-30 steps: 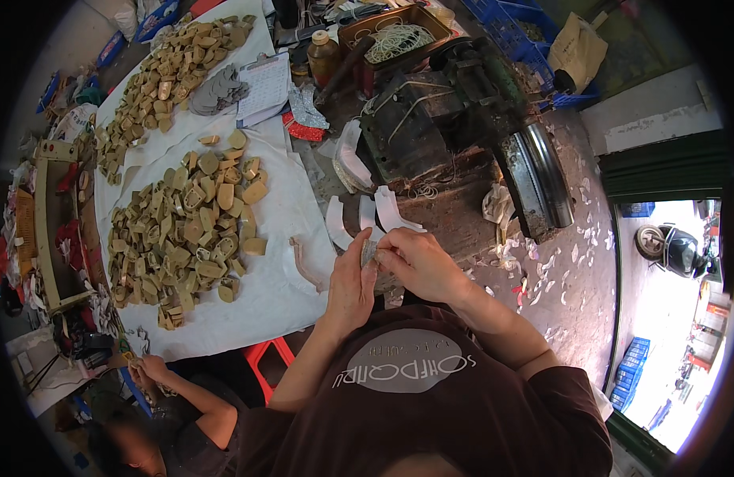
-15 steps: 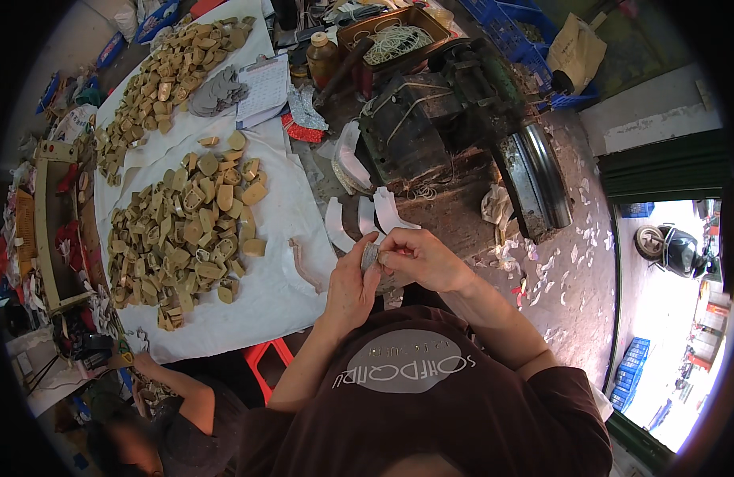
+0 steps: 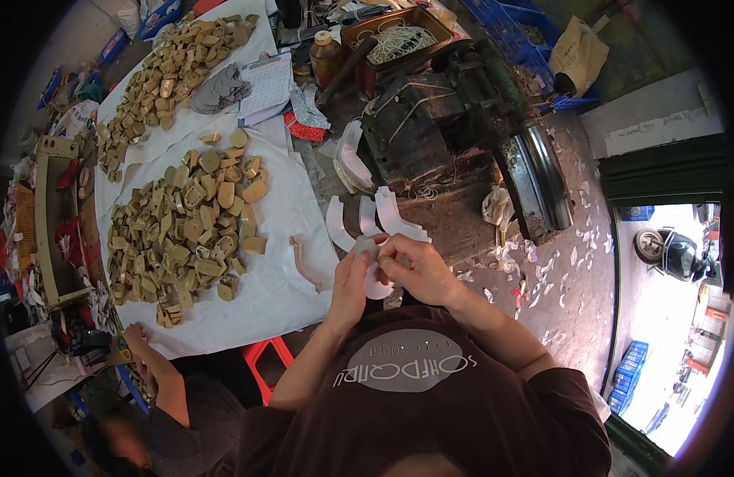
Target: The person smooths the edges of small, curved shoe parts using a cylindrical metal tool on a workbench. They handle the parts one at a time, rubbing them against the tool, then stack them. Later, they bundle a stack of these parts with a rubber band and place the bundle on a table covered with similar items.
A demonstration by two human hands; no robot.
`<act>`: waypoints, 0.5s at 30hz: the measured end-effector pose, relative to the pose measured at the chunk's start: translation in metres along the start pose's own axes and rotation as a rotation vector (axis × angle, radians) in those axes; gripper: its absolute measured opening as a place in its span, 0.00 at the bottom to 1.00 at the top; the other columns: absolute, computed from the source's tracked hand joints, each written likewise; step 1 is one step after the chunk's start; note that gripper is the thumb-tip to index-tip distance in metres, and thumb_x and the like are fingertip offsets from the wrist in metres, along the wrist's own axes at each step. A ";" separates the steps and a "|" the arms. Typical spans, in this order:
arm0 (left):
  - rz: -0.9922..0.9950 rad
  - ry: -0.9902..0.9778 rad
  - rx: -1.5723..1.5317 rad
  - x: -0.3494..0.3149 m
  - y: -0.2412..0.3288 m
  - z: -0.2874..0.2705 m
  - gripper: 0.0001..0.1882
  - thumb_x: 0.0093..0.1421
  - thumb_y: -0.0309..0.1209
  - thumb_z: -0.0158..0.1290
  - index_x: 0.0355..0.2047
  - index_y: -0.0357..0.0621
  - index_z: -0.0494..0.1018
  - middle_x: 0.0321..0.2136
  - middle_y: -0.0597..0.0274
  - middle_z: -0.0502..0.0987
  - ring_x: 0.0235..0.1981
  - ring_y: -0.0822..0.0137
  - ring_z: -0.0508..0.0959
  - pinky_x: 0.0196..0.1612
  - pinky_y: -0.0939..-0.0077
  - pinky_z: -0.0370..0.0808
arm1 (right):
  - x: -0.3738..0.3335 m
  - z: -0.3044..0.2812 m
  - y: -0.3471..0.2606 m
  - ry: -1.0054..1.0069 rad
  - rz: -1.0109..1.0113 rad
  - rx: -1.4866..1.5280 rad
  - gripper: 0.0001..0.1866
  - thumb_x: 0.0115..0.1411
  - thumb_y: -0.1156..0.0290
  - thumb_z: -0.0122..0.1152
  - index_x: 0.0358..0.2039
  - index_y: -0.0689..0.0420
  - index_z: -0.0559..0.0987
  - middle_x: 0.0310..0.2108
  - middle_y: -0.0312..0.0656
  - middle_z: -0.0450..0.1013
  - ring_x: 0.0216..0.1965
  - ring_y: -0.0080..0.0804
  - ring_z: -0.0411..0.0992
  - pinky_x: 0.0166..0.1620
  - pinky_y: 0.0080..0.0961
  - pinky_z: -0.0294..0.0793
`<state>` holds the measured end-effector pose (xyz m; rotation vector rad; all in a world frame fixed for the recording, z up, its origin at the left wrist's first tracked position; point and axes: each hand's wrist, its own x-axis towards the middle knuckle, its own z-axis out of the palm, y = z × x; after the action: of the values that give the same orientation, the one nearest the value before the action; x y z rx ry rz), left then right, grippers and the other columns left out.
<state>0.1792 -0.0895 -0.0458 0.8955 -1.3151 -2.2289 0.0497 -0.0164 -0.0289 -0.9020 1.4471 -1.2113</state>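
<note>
In front of my chest, my left hand [image 3: 349,288] is closed on a small, pale grey, rounded piece [image 3: 367,247] that looks like a shoe heel. A white curved strip [image 3: 376,287] hangs below it between both hands. My right hand [image 3: 419,272] has its fingertips pinched at the edge of this strip, close to the grey piece. Just beyond my fingers, white curved strips [image 3: 391,213] lie fanned out on the bench edge. Left of my hands, a thin brownish-edged curved strip [image 3: 303,266] rests on the white cloth.
Tan heel-shaped blocks [image 3: 184,230] are heaped on the white cloth [image 3: 264,314] at left. A dark heavy machine [image 3: 423,119] stands on the bench ahead. Behind are a bottle [image 3: 325,60] and a tray of cord [image 3: 399,44]. Another person's arm [image 3: 156,370] is at lower left.
The piece in my fingers has been turned; its smooth pale side and a white strip below now show. My right hand has dropped slightly. The other person's arm has shifted left.
</note>
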 end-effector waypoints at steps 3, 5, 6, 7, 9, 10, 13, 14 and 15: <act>-0.046 0.054 -0.133 0.003 -0.003 -0.004 0.21 0.66 0.35 0.31 0.49 0.33 0.66 0.24 0.64 0.70 0.26 0.75 0.69 0.31 0.80 0.67 | -0.004 0.003 0.001 0.026 -0.148 -0.093 0.02 0.56 0.78 0.53 0.29 0.63 0.71 0.24 0.41 0.71 0.40 0.31 0.73 0.35 0.27 0.71; -0.014 0.009 -0.094 0.003 -0.009 -0.010 0.22 0.66 0.35 0.31 0.50 0.33 0.65 0.24 0.64 0.70 0.26 0.75 0.68 0.31 0.81 0.66 | -0.003 0.004 -0.002 0.093 -0.243 -0.213 0.01 0.56 0.78 0.53 0.29 0.61 0.72 0.23 0.40 0.72 0.40 0.33 0.72 0.37 0.29 0.69; 0.001 -0.016 -0.075 0.003 -0.010 -0.011 0.22 0.66 0.36 0.31 0.50 0.33 0.65 0.24 0.65 0.70 0.25 0.75 0.68 0.31 0.81 0.66 | -0.001 0.005 -0.005 0.150 -0.289 -0.303 0.01 0.56 0.78 0.53 0.28 0.60 0.72 0.23 0.39 0.72 0.39 0.34 0.72 0.39 0.30 0.68; 0.018 -0.011 -0.025 0.002 -0.009 -0.011 0.21 0.66 0.35 0.31 0.50 0.33 0.65 0.23 0.65 0.70 0.25 0.75 0.68 0.30 0.81 0.66 | 0.001 0.005 -0.007 0.209 -0.335 -0.394 0.00 0.56 0.78 0.54 0.28 0.60 0.72 0.23 0.38 0.73 0.38 0.34 0.72 0.40 0.32 0.67; 0.049 -0.005 0.073 0.001 -0.007 -0.008 0.20 0.65 0.33 0.33 0.50 0.34 0.65 0.23 0.66 0.69 0.25 0.75 0.68 0.30 0.80 0.65 | 0.003 0.003 -0.010 0.185 -0.329 -0.482 0.01 0.56 0.75 0.54 0.28 0.58 0.73 0.23 0.37 0.73 0.35 0.35 0.71 0.43 0.32 0.63; 0.056 0.003 0.123 0.001 -0.007 -0.008 0.19 0.65 0.32 0.33 0.50 0.34 0.65 0.23 0.66 0.69 0.24 0.75 0.67 0.29 0.80 0.65 | 0.004 0.002 -0.011 0.173 -0.326 -0.526 0.02 0.56 0.74 0.54 0.29 0.58 0.73 0.22 0.36 0.73 0.33 0.36 0.70 0.44 0.32 0.61; 0.075 0.015 0.299 0.000 -0.007 -0.007 0.18 0.63 0.30 0.36 0.51 0.35 0.64 0.23 0.62 0.69 0.25 0.73 0.69 0.30 0.79 0.66 | 0.004 -0.001 -0.013 0.090 -0.257 -0.563 0.04 0.57 0.71 0.52 0.29 0.57 0.73 0.24 0.37 0.73 0.32 0.35 0.69 0.47 0.32 0.58; 0.074 0.010 0.380 -0.001 -0.003 -0.008 0.18 0.63 0.29 0.38 0.51 0.34 0.64 0.23 0.59 0.70 0.25 0.69 0.70 0.31 0.77 0.67 | 0.004 -0.002 -0.014 0.083 -0.259 -0.603 0.04 0.57 0.71 0.52 0.29 0.57 0.74 0.24 0.37 0.73 0.32 0.35 0.69 0.48 0.33 0.57; 0.073 0.006 0.460 -0.002 -0.001 -0.009 0.18 0.62 0.28 0.39 0.51 0.34 0.63 0.24 0.56 0.71 0.26 0.66 0.72 0.32 0.75 0.68 | 0.003 -0.004 -0.016 0.076 -0.261 -0.643 0.05 0.58 0.71 0.52 0.29 0.57 0.74 0.25 0.37 0.73 0.33 0.34 0.69 0.49 0.35 0.56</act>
<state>0.1864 -0.0932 -0.0493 0.9831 -1.8673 -1.8953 0.0442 -0.0222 -0.0141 -1.5285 1.8668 -0.9719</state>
